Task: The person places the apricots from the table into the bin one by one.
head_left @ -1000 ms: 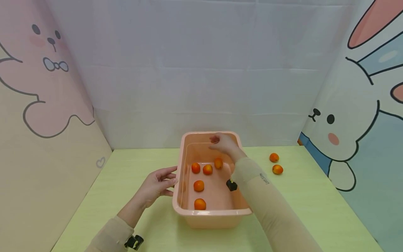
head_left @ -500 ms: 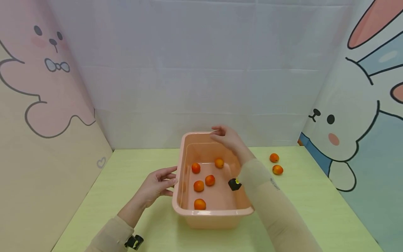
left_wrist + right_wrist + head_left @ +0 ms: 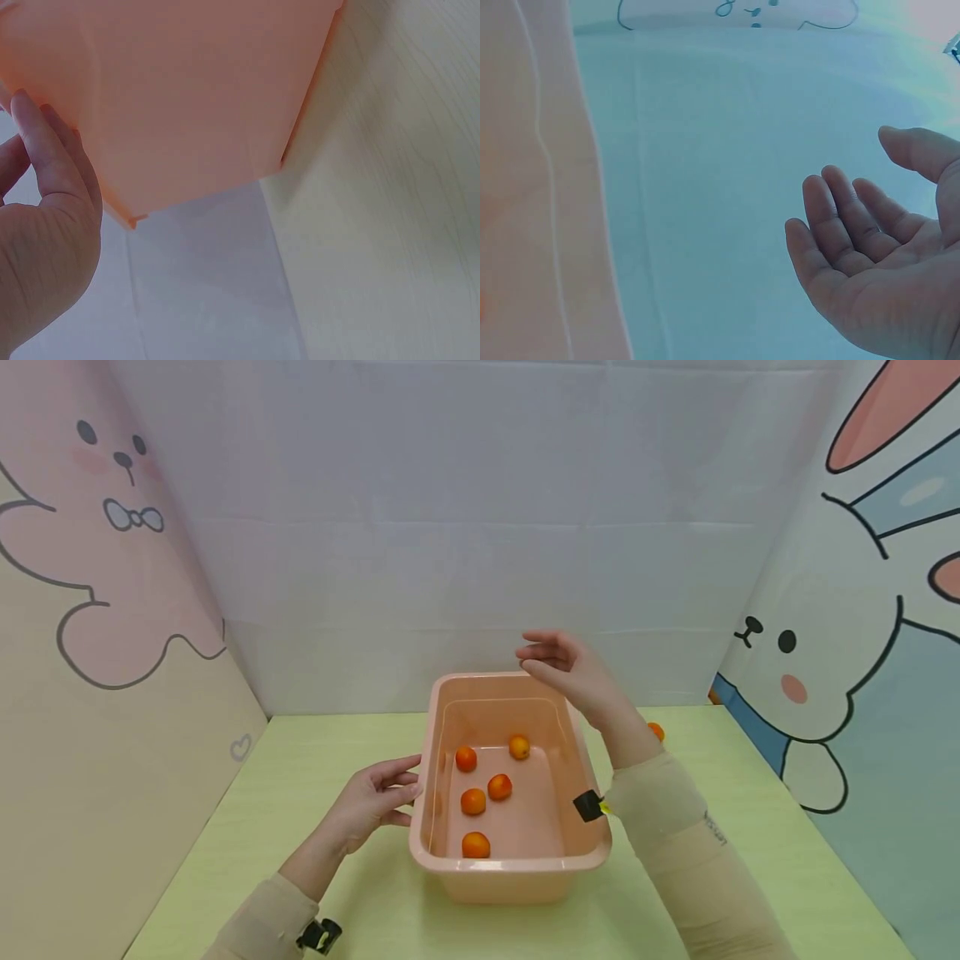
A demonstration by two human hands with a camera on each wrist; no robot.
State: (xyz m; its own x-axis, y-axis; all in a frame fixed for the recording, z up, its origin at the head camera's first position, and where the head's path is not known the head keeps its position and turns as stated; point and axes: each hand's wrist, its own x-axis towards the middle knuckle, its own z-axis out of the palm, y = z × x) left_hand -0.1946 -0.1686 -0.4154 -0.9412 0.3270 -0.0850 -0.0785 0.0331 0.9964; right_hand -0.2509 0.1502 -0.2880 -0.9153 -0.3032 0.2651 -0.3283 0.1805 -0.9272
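Note:
A peach-pink plastic tub (image 3: pixel 517 865) stands on the table with several small, round orange fruits (image 3: pixel 476 844) scattered over its floor. At its left side, my left hand (image 3: pixel 375 793) rests with extended fingers against the rim. The left wrist view shows these fingers (image 3: pixel 49 154) along the outside of the tub (image 3: pixel 195 97). Above the back right corner of the tub is my right hand (image 3: pixel 570 672), holding nothing. Its palm and loosely bent fingers (image 3: pixel 825 225) are bare in the right wrist view.
Right of the tub, an orange fruit (image 3: pixel 657 732) on the light green table (image 3: pixel 360 893) is partly covered by my right forearm. A white backdrop (image 3: pixel 480 543) rises behind, with cartoon panels on both sides. Black wrist cameras sit on both sleeves.
My right hand has risen out of the tub and moved right. One fruit inside has rolled toward the front. A second fruit on the table is now hidden behind my right arm.

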